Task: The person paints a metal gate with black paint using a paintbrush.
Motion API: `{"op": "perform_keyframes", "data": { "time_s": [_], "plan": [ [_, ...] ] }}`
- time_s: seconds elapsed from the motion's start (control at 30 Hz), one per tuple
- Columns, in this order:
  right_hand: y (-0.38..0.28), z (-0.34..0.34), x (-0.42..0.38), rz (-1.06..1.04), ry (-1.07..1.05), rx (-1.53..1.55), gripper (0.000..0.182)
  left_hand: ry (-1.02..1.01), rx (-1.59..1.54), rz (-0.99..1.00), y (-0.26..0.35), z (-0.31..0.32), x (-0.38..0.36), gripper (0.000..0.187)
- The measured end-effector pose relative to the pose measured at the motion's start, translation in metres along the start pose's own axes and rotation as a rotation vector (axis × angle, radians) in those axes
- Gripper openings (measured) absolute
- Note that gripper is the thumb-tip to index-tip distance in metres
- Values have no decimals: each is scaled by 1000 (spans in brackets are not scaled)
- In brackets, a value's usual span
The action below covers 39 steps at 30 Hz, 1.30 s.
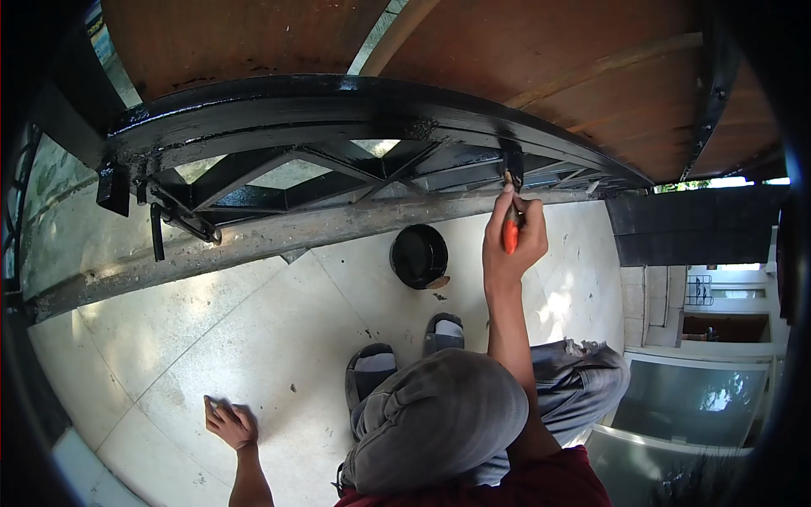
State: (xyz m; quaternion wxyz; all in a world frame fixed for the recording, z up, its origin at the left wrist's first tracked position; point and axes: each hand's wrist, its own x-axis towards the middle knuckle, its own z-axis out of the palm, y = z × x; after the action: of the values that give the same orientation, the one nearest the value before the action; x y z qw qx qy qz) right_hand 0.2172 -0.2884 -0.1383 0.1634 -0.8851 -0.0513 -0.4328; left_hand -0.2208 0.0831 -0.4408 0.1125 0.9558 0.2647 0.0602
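A paintbrush (510,232) with an orange-red handle is pinched in my right hand (517,232), its dark bristles against the lower black bar of the metal gate (321,118). The bar looks wet and glossy in places. Below the gate, a round black container (418,256) with dark contents sits on the tiles, left of my right hand. My left hand (230,422) is down at the tiled floor on the left, fingers apart and holding nothing.
Reddish-brown panels (583,51) fill the gate's upper part. A concrete ledge (245,245) runs under the lattice. My sandalled feet (372,372) and bent knees are close behind the container. Glass panels (688,397) stand at the right.
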Motion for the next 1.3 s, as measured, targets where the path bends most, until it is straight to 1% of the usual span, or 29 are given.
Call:
{"op": "perform_keyframes", "data": {
  "time_s": [0.03,0.1,0.13,0.17,0.23,0.27,0.3,0.37,0.4,0.43,0.5,0.53,0.57,0.63,0.67,0.7,0.77,0.83,0.9,0.97,1.0,1.03,1.1,1.13,1.17,1.23,1.27,1.3],
  "plan": [
    [-2,2,-3,-2,-2,0,29,-2,-1,-3,0,0,-3,27],
    [-12,7,-15,-273,-169,69,27,-6,1,-6,-1,1,0,27],
    [-16,5,-17,-333,-313,108,26,-5,-2,-3,0,2,1,27],
    [-12,4,-13,-335,-312,109,26,-3,-6,-13,1,2,1,27],
    [1,1,-4,-264,-191,101,23,-4,-4,-33,1,0,0,27],
    [2,0,-4,-83,-124,102,22,-15,-5,-26,1,0,1,27],
    [-1,2,-10,-84,-129,104,22,-28,-7,-17,0,-1,0,27],
    [-14,10,-25,-193,-279,155,20,-16,-4,-17,0,2,-2,27],
    [-21,10,-30,-223,-404,294,20,-8,0,-14,-1,3,-1,26],
    [-23,8,-34,-236,-505,318,19,-6,-3,-13,0,3,0,26],
    [-20,6,-26,-154,-374,289,18,-4,-1,-25,0,2,-1,26],
    [-14,5,-20,-133,-259,158,17,-2,1,-28,1,2,0,26],
    [-7,7,-15,13,-183,170,17,-17,-2,-24,1,1,1,27],
    [-14,9,-17,-109,-256,143,17,-32,-1,-21,-1,-1,-1,27],
    [-20,9,-20,-182,-412,242,18,-31,6,-19,-1,2,-1,27],
    [-23,10,-21,-251,-506,368,18,-33,13,-17,-3,2,-2,27],
    [-24,2,-12,-113,-538,328,18,-25,9,-21,-1,2,0,27],
    [-9,3,4,-72,-281,177,18,-20,7,-35,0,1,0,27],
    [-11,2,-1,330,-312,221,20,-56,-3,-34,1,-2,0,27],
    [-23,6,-14,-93,-524,325,16,-46,-4,-32,-1,1,0,27],
    [-25,5,-15,-125,-622,392,15,-41,-5,-32,-2,2,-1,26],
    [-23,6,-12,-124,-616,391,15,-37,-6,-28,-1,2,0,26],
    [-14,7,0,-70,-398,248,15,-27,-23,-49,0,2,0,25],
    [-9,6,6,19,-340,223,13,-26,-21,-49,0,2,0,25],
    [-12,6,2,21,-342,225,13,-40,-18,-44,0,1,-2,25],
    [-23,9,-7,-173,-573,379,13,-46,-13,-33,0,0,1,25],
    [-23,7,-11,-227,-686,418,13,-41,-9,-34,0,0,0,25],
    [-20,5,-7,-227,-683,416,13,-32,-5,-37,1,0,1,25]
  ]
}}
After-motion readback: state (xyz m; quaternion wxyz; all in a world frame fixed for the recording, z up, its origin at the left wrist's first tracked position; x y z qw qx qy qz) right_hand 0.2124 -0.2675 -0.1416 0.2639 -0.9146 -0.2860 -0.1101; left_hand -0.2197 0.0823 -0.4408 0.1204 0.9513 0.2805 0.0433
